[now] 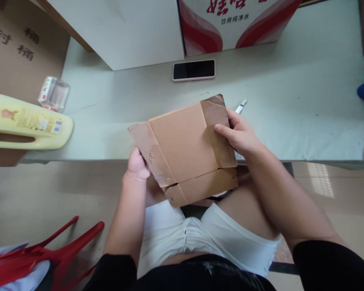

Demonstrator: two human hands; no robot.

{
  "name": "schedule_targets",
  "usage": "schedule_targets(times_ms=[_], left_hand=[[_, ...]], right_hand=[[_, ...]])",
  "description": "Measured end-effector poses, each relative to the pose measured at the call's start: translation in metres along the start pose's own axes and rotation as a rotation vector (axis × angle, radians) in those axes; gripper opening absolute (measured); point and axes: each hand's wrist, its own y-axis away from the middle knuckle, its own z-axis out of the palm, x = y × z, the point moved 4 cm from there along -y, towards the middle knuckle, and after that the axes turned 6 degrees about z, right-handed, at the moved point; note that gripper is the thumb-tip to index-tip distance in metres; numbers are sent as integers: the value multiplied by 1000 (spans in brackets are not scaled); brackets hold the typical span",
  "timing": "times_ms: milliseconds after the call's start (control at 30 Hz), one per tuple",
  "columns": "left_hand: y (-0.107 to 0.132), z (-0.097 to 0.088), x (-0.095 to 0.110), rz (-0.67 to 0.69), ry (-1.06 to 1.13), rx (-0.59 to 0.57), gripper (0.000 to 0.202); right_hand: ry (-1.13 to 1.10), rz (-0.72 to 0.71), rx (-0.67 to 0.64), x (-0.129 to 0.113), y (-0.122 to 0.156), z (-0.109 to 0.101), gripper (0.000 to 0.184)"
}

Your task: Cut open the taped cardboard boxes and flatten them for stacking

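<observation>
A brown cardboard box (182,141), with creased flaps along its sides, is held tilted above my lap at the table's front edge. My left hand (138,164) grips its left side from beneath, with most fingers hidden behind the cardboard. On the right side, my right hand (239,131) pinches the box, thumb on top of the taped right flap and the other fingers behind it. Just beyond my right hand, a small silver blade-like tool (242,106) lies on the table, partly hidden by the hand.
A phone (194,70) lies on the pale green table (291,101). Behind it stand a white box (133,32) and a red-and-white water carton (230,28). Leftward are a yellow jug (53,127), a clear bottle (55,93) and a large carton (24,52). A red chair (60,252) stands lower left.
</observation>
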Motion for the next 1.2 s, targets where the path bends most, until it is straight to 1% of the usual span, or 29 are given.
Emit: schedule_targets(times_ms=[67,133,200,267,333,500,600,700,767,833,933,1000,1033,1100,1200], left_hand=[[-3,5,3,12,30,-85,51],[0,10,4,15,-5,-172,62],[5,13,1,6,-99,-184,67],[8,14,-2,-6,-173,-145,69],[8,16,-3,0,-183,-121,72],[4,22,-4,13,-175,-139,75],[2,25,-5,6,-172,-152,75],[0,26,-6,5,-164,-163,71],[-3,24,-3,33,-143,-141,65],[-7,18,3,86,-89,-93,55],[-13,7,16,188,25,-1,35],[-16,0,25,254,87,69,23],[-18,-3,28,278,104,103,22],[-22,-8,30,308,119,151,22],[-28,-11,29,326,104,152,20]], right_hand=[[-28,-25,66,2,-2,-2,56],[-65,-25,108,4,-3,-3,66],[-96,-7,114,6,-3,-5,77],[-115,5,111,6,-3,-6,84],[-119,9,118,6,-4,-8,83],[-106,0,142,9,-6,-14,64],[-108,3,153,13,-7,-17,57],[-95,11,148,11,-6,-19,53],[-70,-2,160,5,-5,-21,48],[-18,-46,221,-5,-2,-27,40],[55,-121,362,-17,2,-38,28],[56,-123,425,-19,2,-44,22],[40,-106,440,-17,2,-45,20],[-10,-45,428,-13,0,-43,20],[-72,64,294,-9,-3,-29,28]])
